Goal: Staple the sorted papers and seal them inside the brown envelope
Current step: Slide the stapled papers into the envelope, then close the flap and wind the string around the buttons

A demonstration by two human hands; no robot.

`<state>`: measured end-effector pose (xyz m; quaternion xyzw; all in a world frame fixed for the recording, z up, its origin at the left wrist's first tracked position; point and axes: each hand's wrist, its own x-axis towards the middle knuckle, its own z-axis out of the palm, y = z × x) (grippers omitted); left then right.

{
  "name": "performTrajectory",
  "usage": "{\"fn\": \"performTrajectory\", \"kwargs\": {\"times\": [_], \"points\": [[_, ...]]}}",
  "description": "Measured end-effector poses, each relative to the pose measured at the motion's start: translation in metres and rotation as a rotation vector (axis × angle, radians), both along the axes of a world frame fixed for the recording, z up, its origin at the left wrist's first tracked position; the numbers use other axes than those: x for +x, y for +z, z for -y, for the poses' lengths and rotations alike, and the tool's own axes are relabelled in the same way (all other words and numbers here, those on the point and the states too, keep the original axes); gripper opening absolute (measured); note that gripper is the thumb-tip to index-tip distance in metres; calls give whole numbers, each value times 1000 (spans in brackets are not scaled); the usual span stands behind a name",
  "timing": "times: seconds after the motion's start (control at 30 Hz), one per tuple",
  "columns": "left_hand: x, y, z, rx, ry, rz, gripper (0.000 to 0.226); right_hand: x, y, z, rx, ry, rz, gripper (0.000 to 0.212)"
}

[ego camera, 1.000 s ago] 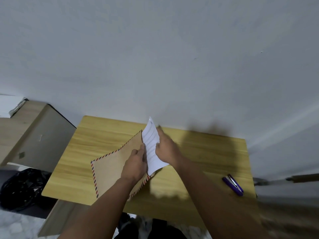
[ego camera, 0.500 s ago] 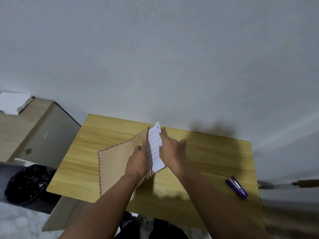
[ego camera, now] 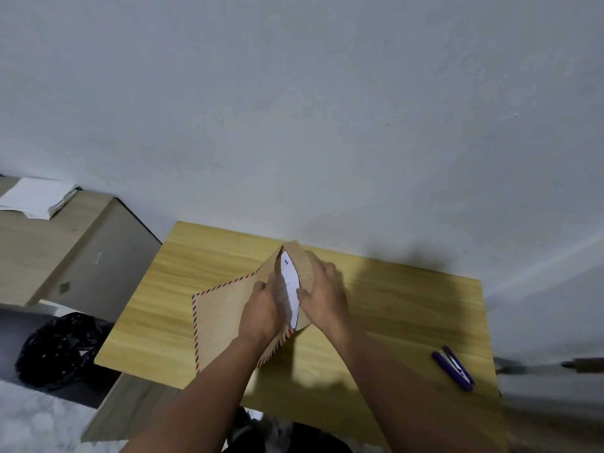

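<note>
At frame centre, the left hand (ego camera: 261, 313) and right hand (ego camera: 323, 297) grasp the brown envelope (ego camera: 225, 317) mouth; the papers (ego camera: 290, 289) are mostly hidden inside.

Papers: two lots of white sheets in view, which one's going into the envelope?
The papers between both hands, sitting in the mouth of the brown envelope. The other white stack lies untouched on the side cabinet, far left.

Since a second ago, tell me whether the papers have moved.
Yes. The papers have slid leftward, deeper into the brown envelope; only a strip shows at its mouth, where before they stuck well out.
</note>
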<state>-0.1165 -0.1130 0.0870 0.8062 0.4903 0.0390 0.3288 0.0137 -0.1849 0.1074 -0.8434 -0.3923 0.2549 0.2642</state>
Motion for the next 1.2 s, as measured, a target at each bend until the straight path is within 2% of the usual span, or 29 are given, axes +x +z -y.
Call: {"fn": "performTrajectory", "kwargs": {"times": [0.07, 0.17, 0.2, 0.27, 0.37, 0.47, 0.6, 0.7, 0.83, 0.93, 1.0, 1.1, 1.2], "points": [[-1, 0, -4, -43, 79, 28, 74, -1, -1, 6, 12, -114, -79, 83], [0, 5, -6, -86, 129, 117, 76, 0, -7, 6, -29, -83, -229, 32], [1, 7, -6, -84, 113, 157, 77, 0, -8, 5, -26, -64, -248, 29], [2, 8, -6, -75, 70, 234, 76, 3, -4, 4, -9, -31, -220, 40], [1, 6, -13, -114, 101, 249, 71, 19, 6, 0, -19, 86, -127, 43], [-4, 3, -25, 21, 83, 139, 81, 41, 4, -7, -140, 253, -17, 50], [-14, 1, -58, 279, -50, -75, 89, 54, -18, -28, -222, 354, 129, 48], [-16, -21, -87, 299, -161, -205, 79, 53, -43, -47, -157, 347, 155, 43], [-16, -73, -113, 328, -331, -315, 66, 48, -97, -60, -30, 216, 150, 41], [-17, -107, -129, 398, -378, -254, 62, 50, -133, -64, 124, 124, 116, 33], [-14, -122, -147, 464, -405, -194, 52, 55, -144, -74, 184, 95, 104, 27], [-4, -132, -180, 555, -390, -73, 28, 67, -144, -95, 199, 128, 86, 24], [2, -134, -205, 606, -393, -89, 13, 74, -144, -106, 155, 230, 186, 22]]}}
